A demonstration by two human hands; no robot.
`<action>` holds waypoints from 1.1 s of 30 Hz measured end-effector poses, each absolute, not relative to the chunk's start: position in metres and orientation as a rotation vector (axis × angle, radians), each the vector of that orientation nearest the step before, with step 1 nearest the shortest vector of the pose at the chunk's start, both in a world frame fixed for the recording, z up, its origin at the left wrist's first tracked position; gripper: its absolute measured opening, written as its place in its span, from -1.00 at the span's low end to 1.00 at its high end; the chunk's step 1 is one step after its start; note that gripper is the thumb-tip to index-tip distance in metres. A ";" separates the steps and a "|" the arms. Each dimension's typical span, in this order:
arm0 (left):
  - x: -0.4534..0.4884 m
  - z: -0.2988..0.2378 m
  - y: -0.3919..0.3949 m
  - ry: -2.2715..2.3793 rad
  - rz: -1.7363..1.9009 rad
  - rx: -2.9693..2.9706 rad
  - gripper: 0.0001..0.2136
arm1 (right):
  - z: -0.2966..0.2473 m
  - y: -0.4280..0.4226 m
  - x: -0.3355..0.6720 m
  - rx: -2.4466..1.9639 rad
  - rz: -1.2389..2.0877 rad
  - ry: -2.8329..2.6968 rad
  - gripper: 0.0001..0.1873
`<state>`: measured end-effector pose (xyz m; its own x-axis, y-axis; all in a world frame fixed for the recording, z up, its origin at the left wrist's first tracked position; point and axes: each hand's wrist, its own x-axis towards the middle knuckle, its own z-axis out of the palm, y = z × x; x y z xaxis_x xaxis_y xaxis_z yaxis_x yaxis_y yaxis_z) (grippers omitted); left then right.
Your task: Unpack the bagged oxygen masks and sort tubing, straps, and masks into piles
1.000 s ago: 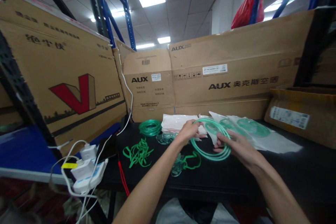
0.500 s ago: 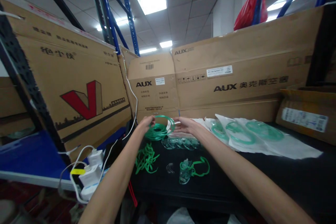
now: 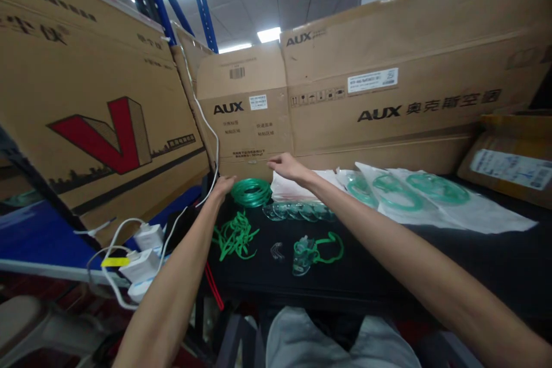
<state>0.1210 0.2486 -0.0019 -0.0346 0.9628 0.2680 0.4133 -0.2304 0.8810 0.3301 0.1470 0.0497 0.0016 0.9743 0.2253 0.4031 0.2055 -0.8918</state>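
A coil of green tubing [image 3: 251, 202] lies on the black table, between and a little below my hands. My left hand [image 3: 224, 186] is at the coil's left edge, its fingers stretched out; whether they touch the tubing is unclear. Above and right of the coil, my right hand [image 3: 288, 165] is raised with thumb and fingers drawn together; anything between them is too small to make out. Below it are a stack of white sheets or bags [image 3: 287, 188] and a row of clear mask shells [image 3: 297, 211]. Closer to me lie green straps [image 3: 235, 237] and a clear mask with a green strap [image 3: 304, 256].
Small clear strips [image 3: 277, 251] lie between straps and mask. White bags with coiled green tubing [image 3: 397, 192] spread to the right, near a cardboard box [image 3: 513, 155]. Cardboard walls [image 3: 250, 121] stand behind. White plugs and cables [image 3: 140, 267] sit at the left edge.
The tubing loop that was lifted between my hands is down on the coil. My left hand has moved left, off it. My right hand has risen and its fingers have closed. The view tilted down.
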 end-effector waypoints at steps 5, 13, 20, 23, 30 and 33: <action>0.115 0.011 0.211 1.343 1.268 1.793 -0.65 | 0.041 0.054 0.363 -1.234 0.665 -1.927 -0.78; 0.137 0.011 0.086 0.849 0.900 2.158 -0.66 | -0.023 -0.022 0.375 -1.282 0.607 -2.110 -0.56; 0.164 0.002 0.050 0.728 0.802 2.221 -0.73 | -0.059 -0.017 0.376 -1.445 0.322 -1.672 -0.78; 0.182 0.001 0.037 0.751 1.019 2.295 -0.81 | -0.069 -0.021 0.375 -1.512 0.257 -1.441 -0.85; 0.217 -0.019 0.004 0.810 0.855 2.465 -0.74 | -0.083 -0.039 0.370 -1.262 0.518 -1.204 -0.72; 0.215 -0.025 0.008 0.768 0.801 2.529 -0.64 | -0.085 -0.045 0.377 -1.143 0.783 -1.049 -0.61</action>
